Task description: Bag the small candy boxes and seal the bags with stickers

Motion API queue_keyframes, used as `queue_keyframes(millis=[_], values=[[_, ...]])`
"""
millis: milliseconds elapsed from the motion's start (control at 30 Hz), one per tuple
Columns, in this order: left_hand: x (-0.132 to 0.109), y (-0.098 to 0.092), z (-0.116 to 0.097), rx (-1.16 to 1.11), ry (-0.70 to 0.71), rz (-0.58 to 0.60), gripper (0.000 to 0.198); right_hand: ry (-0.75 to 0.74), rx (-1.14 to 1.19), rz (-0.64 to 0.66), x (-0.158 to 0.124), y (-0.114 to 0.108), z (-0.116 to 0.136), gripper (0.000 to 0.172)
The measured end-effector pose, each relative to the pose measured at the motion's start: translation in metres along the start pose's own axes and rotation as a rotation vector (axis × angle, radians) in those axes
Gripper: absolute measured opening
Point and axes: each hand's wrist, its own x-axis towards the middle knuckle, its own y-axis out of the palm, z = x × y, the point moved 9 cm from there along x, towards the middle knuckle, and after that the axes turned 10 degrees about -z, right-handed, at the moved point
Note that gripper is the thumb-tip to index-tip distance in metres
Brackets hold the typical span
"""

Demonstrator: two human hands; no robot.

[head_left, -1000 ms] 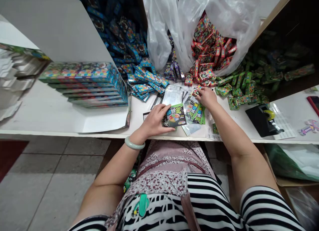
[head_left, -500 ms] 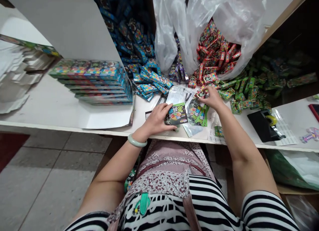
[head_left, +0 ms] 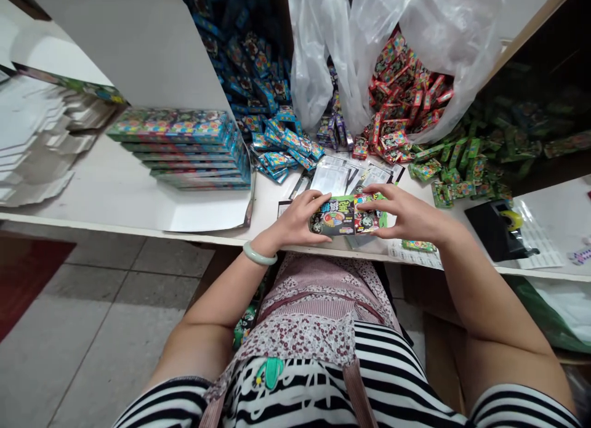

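My left hand (head_left: 298,220) grips the left end of a black-and-green printed pouch (head_left: 333,217) at the table's front edge. My right hand (head_left: 406,216) pinches a small red candy box (head_left: 367,220) and holds it against the pouch's right end. A pale green bangle (head_left: 259,255) circles my left wrist. Flat clear pouches (head_left: 330,177) lie just behind my hands.
Heaps of small boxes lie behind: blue (head_left: 272,138), red (head_left: 401,101) spilling from a clear plastic bag (head_left: 443,28), green (head_left: 466,163). A stack of flat colourful cartons (head_left: 184,148) stands left on the white table (head_left: 92,194). A black tape dispenser (head_left: 496,230) sits right.
My right hand came back from the red and green heaps with a small red box and brought it to the pouch. The left hand stayed on the pouch.
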Motion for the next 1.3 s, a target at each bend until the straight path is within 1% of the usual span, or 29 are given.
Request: queue_keyframes(millis=[100, 200, 267, 300, 333, 400, 433, 500, 567, 633, 667, 733, 800, 833, 900, 933, 1000, 1067, 1133, 1233, 1300], values=[[0.000, 0.002, -0.002, -0.037, -0.005, -0.004, 0.103, 0.004, -0.015, -0.005, 0.004, 0.004, 0.002, 0.051], [0.001, 0.004, -0.004, -0.044, -0.017, -0.026, 0.102, 0.034, 0.013, -0.012, 0.009, 0.011, 0.004, 0.067], [0.002, 0.002, -0.002, -0.021, -0.034, -0.057, 0.101, 0.064, 0.033, -0.074, 0.013, 0.010, 0.005, 0.076], [0.002, 0.001, 0.000, -0.007, -0.048, -0.077, 0.101, 0.089, 0.035, -0.126, 0.014, 0.008, 0.005, 0.076], [0.002, -0.001, 0.002, 0.004, -0.062, -0.095, 0.101, 0.115, 0.035, -0.178, 0.014, 0.005, 0.006, 0.071], [0.001, -0.003, 0.007, 0.014, -0.082, -0.112, 0.103, 0.160, 0.045, -0.243, 0.012, 0.004, 0.008, 0.053], [0.000, -0.004, 0.009, 0.014, -0.085, -0.113, 0.103, 0.175, 0.061, -0.251, 0.012, 0.006, 0.009, 0.045], [-0.001, -0.003, 0.012, 0.011, -0.085, -0.109, 0.103, 0.193, 0.138, -0.237, 0.013, 0.015, 0.007, 0.039], [-0.003, -0.004, 0.014, 0.011, -0.087, -0.108, 0.102, 0.242, 0.274, -0.243, 0.019, 0.023, -0.010, 0.040], [-0.004, -0.006, 0.015, 0.017, -0.084, -0.115, 0.104, 0.344, 0.375, -0.324, 0.031, 0.025, -0.043, 0.042], [-0.004, -0.007, 0.014, 0.022, -0.077, -0.120, 0.104, 0.407, 0.371, -0.391, 0.039, 0.023, -0.064, 0.042], [-0.005, -0.009, 0.011, 0.029, -0.053, -0.127, 0.105, 0.515, 0.205, -0.520, 0.059, 0.018, -0.106, 0.037], [-0.005, -0.011, 0.006, 0.028, -0.033, -0.130, 0.105, 0.585, -0.050, -0.486, 0.088, 0.023, -0.136, 0.035], [-0.005, -0.012, 0.004, 0.024, -0.026, -0.129, 0.104, 0.622, -0.175, -0.462, 0.103, 0.025, -0.147, 0.037], [-0.005, -0.013, 0.000, 0.022, -0.015, -0.131, 0.103, 0.693, -0.363, -0.409, 0.128, 0.029, -0.164, 0.045], [-0.006, -0.015, -0.001, 0.024, -0.013, -0.133, 0.104, 0.723, -0.418, -0.384, 0.138, 0.031, -0.169, 0.047], [-0.007, -0.018, -0.001, 0.033, -0.016, -0.137, 0.105, 0.755, -0.458, -0.357, 0.150, 0.033, -0.175, 0.044], [-0.010, -0.023, 0.002, 0.046, -0.025, -0.149, 0.106, 0.755, -0.419, -0.393, 0.152, 0.030, -0.177, 0.039], [-0.013, -0.029, 0.006, 0.052, -0.029, -0.167, 0.105, 0.732, -0.322, -0.496, 0.143, 0.021, -0.177, 0.034], [-0.017, -0.036, 0.012, 0.054, -0.038, -0.192, 0.105, 0.705, -0.117, -0.665, 0.113, 0.004, -0.178, 0.027], [-0.018, -0.037, 0.015, 0.050, -0.043, -0.201, 0.105, 0.746, 0.105, -0.727, 0.088, 0.001, -0.180, 0.024]])
